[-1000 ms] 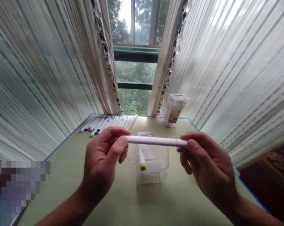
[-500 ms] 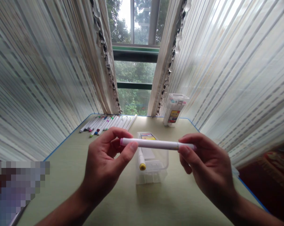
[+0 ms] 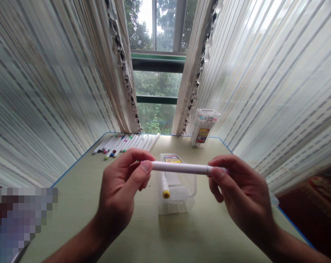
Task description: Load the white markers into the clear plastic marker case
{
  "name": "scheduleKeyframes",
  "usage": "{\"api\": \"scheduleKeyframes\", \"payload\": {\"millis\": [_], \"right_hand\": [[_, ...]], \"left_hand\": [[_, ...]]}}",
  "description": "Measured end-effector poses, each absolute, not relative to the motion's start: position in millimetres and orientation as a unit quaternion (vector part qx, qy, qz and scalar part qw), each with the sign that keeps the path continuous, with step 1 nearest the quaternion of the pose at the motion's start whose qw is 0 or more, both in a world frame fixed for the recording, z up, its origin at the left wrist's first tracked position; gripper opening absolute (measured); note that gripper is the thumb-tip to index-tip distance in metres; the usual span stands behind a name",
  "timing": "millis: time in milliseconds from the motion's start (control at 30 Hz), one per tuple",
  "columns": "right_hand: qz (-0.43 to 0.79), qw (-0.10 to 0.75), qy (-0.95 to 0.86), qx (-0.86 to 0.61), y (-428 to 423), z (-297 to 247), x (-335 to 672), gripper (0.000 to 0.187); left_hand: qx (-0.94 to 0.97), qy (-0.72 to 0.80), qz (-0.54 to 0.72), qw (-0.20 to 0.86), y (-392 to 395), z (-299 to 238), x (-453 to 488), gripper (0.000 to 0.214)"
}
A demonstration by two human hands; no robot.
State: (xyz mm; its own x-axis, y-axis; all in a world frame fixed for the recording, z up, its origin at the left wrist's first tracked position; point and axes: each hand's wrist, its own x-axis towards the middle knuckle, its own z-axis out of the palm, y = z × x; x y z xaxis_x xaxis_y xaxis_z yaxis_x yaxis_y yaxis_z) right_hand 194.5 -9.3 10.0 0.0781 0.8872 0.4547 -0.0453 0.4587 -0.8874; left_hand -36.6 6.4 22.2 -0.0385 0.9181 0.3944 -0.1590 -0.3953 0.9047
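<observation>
A white marker pen (image 3: 179, 168) is held level between both hands, above a clear plastic box (image 3: 182, 199). My left hand (image 3: 121, 193) pinches its left end between thumb and fingers. My right hand (image 3: 239, 195) pinches its right end the same way. Inside the box stands another white marker with a yellow cap (image 3: 165, 188), leaning toward me.
A row of several white markers with coloured caps (image 3: 124, 143) lies at the table's far left. A second clear box with a label (image 3: 204, 128) stands upright at the far right. Striped sheer curtains hang close on both sides; the green table (image 3: 143, 233) has a blue edge.
The marker has shifted slightly left in my hands, and my left thumb and fingers have regripped its left end. The hands stay over the box.
</observation>
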Motion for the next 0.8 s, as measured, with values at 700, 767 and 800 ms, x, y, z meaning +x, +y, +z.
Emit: {"api": "scheduleKeyframes", "payload": {"millis": [700, 767, 800], "right_hand": [[0.392, 0.647, -0.549, -0.355, -11.2, 11.6, 196.7, 0.013], [0.393, 0.646, -0.550, -0.354, -11.1, 11.5, 196.7, 0.012], [0.393, 0.646, -0.550, -0.354, -11.0, 11.5, 196.7, 0.012]], "left_hand": [[0.523, 0.354, 0.651, 0.421, 6.6, 25.9, -37.6, 0.010], [0.524, 0.353, 0.653, 0.418, 7.1, 25.4, -37.4, 0.011], [0.525, 0.352, 0.653, 0.417, 7.2, 25.1, -37.5, 0.011]]}}
